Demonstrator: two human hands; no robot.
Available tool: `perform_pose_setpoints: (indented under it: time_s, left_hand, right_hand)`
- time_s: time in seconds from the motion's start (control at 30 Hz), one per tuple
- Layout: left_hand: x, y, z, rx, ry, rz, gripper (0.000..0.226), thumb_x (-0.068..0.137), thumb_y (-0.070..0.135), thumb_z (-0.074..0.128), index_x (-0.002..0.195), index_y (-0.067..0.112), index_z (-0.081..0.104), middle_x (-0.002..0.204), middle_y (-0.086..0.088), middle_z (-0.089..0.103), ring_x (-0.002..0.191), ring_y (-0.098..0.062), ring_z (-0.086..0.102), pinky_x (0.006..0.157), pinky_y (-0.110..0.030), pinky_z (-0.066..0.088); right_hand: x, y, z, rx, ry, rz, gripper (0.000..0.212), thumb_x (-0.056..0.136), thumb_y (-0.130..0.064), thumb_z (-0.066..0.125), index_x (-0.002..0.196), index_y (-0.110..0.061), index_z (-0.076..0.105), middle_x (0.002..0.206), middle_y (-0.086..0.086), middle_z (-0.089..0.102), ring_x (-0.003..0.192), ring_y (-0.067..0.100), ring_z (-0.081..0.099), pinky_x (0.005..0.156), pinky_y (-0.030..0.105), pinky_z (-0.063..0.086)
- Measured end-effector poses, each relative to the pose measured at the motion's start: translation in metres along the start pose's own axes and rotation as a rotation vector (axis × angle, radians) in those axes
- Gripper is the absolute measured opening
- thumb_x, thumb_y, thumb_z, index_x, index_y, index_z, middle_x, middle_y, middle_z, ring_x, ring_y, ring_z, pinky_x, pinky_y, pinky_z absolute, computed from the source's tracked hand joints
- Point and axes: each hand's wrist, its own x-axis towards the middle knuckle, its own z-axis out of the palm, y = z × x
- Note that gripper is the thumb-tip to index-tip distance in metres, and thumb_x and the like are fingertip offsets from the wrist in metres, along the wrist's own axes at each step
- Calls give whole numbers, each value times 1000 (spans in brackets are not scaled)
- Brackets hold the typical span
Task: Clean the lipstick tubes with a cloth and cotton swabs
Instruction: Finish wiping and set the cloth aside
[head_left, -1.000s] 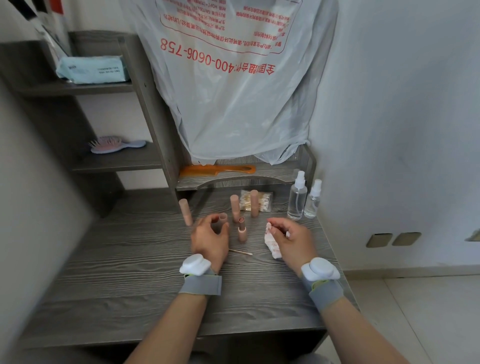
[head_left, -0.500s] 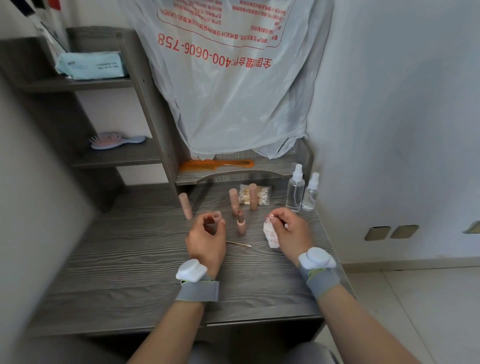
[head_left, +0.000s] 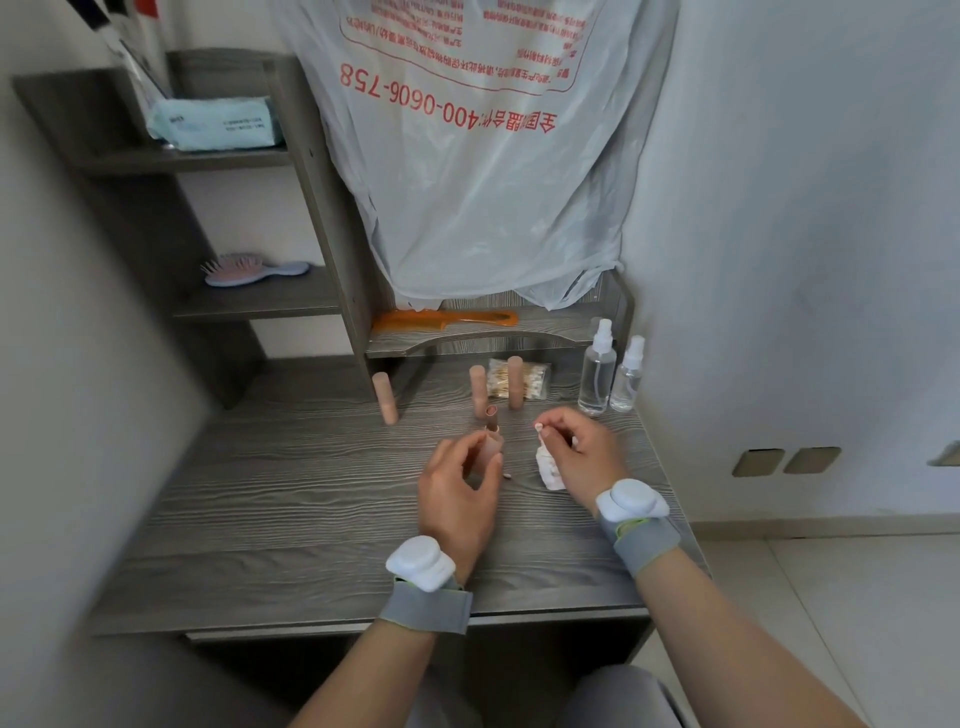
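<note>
An uncapped lipstick tube (head_left: 491, 419) stands on the grey wooden desk (head_left: 291, 499). My left hand (head_left: 460, 491) curls its fingers and thumb round the tube's lower part. My right hand (head_left: 584, 454) grips a crumpled white cloth (head_left: 549, 470) with pink stains just to the right; a small white tip shows at its fingertips. Three capped pink tubes stand behind: one at the left (head_left: 385, 397), two in the middle (head_left: 478, 391) (head_left: 515, 382). A used cotton swab (head_left: 507, 475) lies on the desk, mostly hidden by my left hand.
A bag of cotton swabs (head_left: 535, 376) lies behind the tubes. Two clear spray bottles (head_left: 597, 374) (head_left: 627, 382) stand by the right wall. An orange comb (head_left: 441, 319), a hairbrush (head_left: 249, 267) and a wipes pack (head_left: 215, 124) sit on shelves. A plastic bag (head_left: 478, 182) hangs above.
My left hand moved right from beside the open tube and closed round it. My right hand lifted a little with the cloth. The view shifted slightly.
</note>
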Motion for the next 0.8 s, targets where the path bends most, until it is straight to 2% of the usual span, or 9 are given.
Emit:
perform_pose_setpoints:
  time_s: [0.07,0.17,0.23,0.37,0.43,0.57,0.8]
  left_hand:
    - [0,0,1,-2,-30,-3,28,85,19,74,113,20,71,99,9,64,88,-2,60,78,-13,49]
    - [2,-1,1,5,-45,-23,31,83,19,76,113,20,71,100,10,65,89,-4,60,80,-17,50]
    - [3,1,1,-15,-56,-44,32,80,18,79,111,21,71,96,11,66,86,-2,61,78,-15,49]
    - [4,6,4,-37,-66,-83,24,78,19,81,100,24,71,88,13,68,76,-1,62,70,-17,52]
    - [4,6,7,-16,-70,-71,20,79,21,80,96,25,71,86,15,67,73,-2,62,67,-18,51]
    - [4,5,9,7,-74,-44,18,81,23,79,98,26,72,89,17,66,75,-1,62,67,-12,48]
    - [5,2,7,63,-58,-17,23,78,15,80,101,20,75,92,10,69,75,-3,58,71,-4,41]
  right_hand:
    - [-2,-3,-1,34,-10,6,16,94,-9,59,90,-21,69,78,10,70,62,13,58,55,17,47]
    - [0,0,0,-3,-11,-8,16,91,-19,64,87,-34,67,83,-8,71,75,9,64,67,24,53]
    - [1,2,0,-19,-20,27,13,88,-23,67,88,-35,65,86,-10,71,80,7,65,72,30,54]
    - [0,-2,-1,-9,-33,47,12,82,-20,75,79,-27,67,80,-7,71,78,5,65,68,17,49]
    - [0,-3,-1,-14,-48,44,12,81,-20,77,77,-28,69,79,-8,71,78,2,65,71,19,49]
    - [1,0,-2,-54,-94,38,13,79,-24,78,77,-35,72,80,-11,72,81,2,65,78,26,51]
    - [-1,-3,-3,-52,-125,2,17,82,-20,76,78,-36,72,81,-13,73,82,-1,65,81,25,51]
